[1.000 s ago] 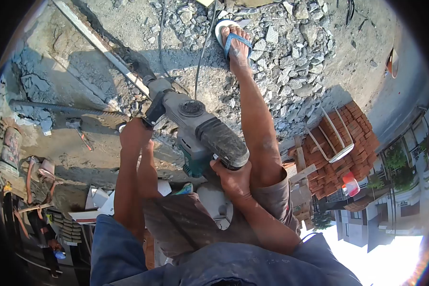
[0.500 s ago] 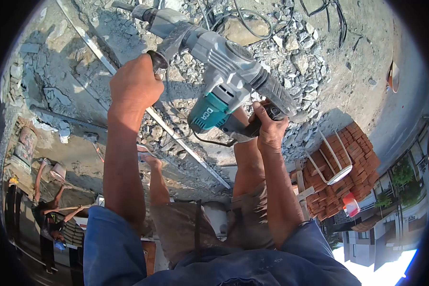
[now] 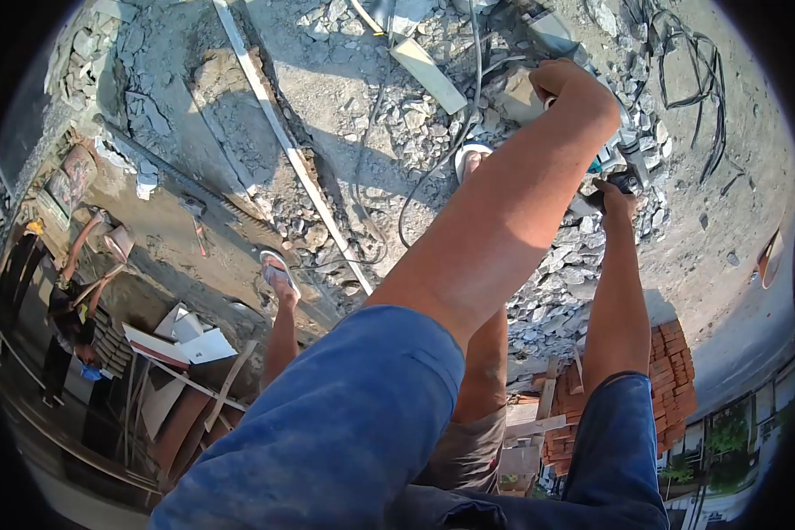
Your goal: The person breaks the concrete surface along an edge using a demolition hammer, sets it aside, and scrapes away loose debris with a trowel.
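Observation:
A demolition hammer [image 3: 632,157] with a grey and teal body is low over the broken concrete at upper right, mostly hidden behind my left forearm. My right hand [image 3: 617,200] is wrapped round its black rear grip. Reaching across from the lower left, my left arm ends in my left hand [image 3: 560,81], curled at the front of the hammer where the side handle is; the grip itself barely shows. Grey rubble [image 3: 561,283] lies under and around the tool. My foot in a white flip-flop [image 3: 473,159] stands beside it.
Black cables [image 3: 702,75] loop at upper right, and a cord [image 3: 406,212] runs over the rubble. A long pale strip [image 3: 283,132] crosses the ground. Stacked red bricks [image 3: 671,389] stand at lower right. At left, another person [image 3: 75,318] holds a long-handled tool near boards [image 3: 208,344].
The hammer has gone from upper middle to the right and away from me, both hands with it. My left arm now crosses in front, and my view has shifted.

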Action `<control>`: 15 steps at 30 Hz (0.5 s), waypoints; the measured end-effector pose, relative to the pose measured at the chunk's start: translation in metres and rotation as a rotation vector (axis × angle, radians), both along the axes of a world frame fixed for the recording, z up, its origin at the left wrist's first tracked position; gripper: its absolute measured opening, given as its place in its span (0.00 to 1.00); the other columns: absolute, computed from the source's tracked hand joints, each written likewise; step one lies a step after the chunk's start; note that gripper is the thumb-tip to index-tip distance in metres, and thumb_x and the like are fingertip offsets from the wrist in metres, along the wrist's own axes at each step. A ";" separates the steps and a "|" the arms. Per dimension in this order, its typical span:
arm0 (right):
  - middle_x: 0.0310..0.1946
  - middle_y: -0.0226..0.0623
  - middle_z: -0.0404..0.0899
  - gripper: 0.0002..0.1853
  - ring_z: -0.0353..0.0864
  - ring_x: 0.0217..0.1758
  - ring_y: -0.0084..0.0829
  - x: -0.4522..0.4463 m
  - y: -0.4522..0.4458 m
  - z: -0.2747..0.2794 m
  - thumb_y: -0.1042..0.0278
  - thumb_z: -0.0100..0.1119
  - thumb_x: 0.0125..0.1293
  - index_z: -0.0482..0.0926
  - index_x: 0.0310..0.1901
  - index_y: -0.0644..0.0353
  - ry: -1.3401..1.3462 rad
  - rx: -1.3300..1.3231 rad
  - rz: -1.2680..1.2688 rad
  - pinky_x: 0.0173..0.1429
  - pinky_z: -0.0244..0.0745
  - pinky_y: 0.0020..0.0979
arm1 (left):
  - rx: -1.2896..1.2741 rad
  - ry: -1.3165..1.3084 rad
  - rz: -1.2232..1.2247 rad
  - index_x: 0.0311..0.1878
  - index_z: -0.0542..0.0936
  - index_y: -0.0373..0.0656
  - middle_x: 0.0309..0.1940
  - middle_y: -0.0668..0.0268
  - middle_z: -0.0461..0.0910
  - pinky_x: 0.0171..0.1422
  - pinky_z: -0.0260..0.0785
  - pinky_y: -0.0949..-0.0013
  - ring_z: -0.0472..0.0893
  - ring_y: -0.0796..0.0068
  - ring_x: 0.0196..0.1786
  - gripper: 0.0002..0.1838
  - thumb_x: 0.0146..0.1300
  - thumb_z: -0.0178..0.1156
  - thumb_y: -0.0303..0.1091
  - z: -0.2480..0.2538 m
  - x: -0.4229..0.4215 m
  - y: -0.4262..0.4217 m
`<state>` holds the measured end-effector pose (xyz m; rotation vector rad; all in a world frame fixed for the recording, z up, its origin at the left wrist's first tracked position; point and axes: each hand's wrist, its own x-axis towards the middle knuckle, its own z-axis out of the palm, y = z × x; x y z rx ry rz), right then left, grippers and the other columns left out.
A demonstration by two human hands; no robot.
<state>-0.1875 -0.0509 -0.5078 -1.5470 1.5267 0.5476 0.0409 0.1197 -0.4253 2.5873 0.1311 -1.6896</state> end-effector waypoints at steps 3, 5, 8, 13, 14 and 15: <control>0.30 0.36 0.82 0.17 0.81 0.28 0.30 -0.009 0.004 0.002 0.74 0.77 0.44 0.80 0.36 0.64 0.061 0.078 -0.125 0.33 0.74 0.31 | -0.039 0.136 -0.017 0.59 0.81 0.54 0.56 0.70 0.81 0.41 0.73 0.64 0.82 0.74 0.51 0.24 0.56 0.59 0.36 -0.006 -0.008 -0.008; 0.30 0.34 0.81 0.16 0.80 0.27 0.28 -0.019 0.010 0.005 0.73 0.76 0.45 0.80 0.36 0.63 0.042 0.105 -0.143 0.31 0.72 0.31 | -0.175 -0.006 -0.047 0.56 0.82 0.46 0.56 0.59 0.81 0.44 0.76 0.60 0.83 0.68 0.51 0.22 0.57 0.59 0.37 0.012 -0.015 -0.006; 0.33 0.33 0.81 0.20 0.79 0.31 0.27 -0.024 0.020 0.011 0.71 0.75 0.47 0.77 0.41 0.62 0.054 0.107 -0.046 0.35 0.72 0.31 | -0.452 -0.072 0.049 0.60 0.76 0.35 0.46 0.55 0.80 0.45 0.75 0.63 0.80 0.62 0.50 0.29 0.53 0.64 0.35 0.040 -0.022 0.032; 0.50 0.43 0.79 0.31 0.76 0.53 0.37 -0.023 0.067 0.034 0.60 0.72 0.50 0.74 0.54 0.65 0.116 -0.154 0.240 0.57 0.67 0.37 | -0.786 -0.464 0.583 0.60 0.69 0.29 0.50 0.41 0.77 0.58 0.70 0.56 0.78 0.45 0.52 0.24 0.64 0.53 0.34 0.086 -0.135 0.153; 0.51 0.47 0.78 0.33 0.76 0.54 0.40 -0.025 0.077 0.039 0.60 0.71 0.51 0.73 0.57 0.67 0.062 -0.180 0.291 0.58 0.68 0.37 | -0.809 -0.194 0.650 0.62 0.69 0.30 0.49 0.44 0.78 0.58 0.70 0.58 0.79 0.51 0.52 0.24 0.66 0.52 0.34 0.107 -0.149 0.194; 0.54 0.49 0.77 0.36 0.75 0.57 0.42 -0.028 0.082 0.038 0.59 0.71 0.52 0.71 0.61 0.69 0.088 -0.135 0.347 0.60 0.67 0.38 | -0.727 -0.087 0.834 0.62 0.70 0.31 0.48 0.48 0.80 0.56 0.71 0.62 0.80 0.59 0.51 0.23 0.67 0.51 0.34 0.105 -0.196 0.234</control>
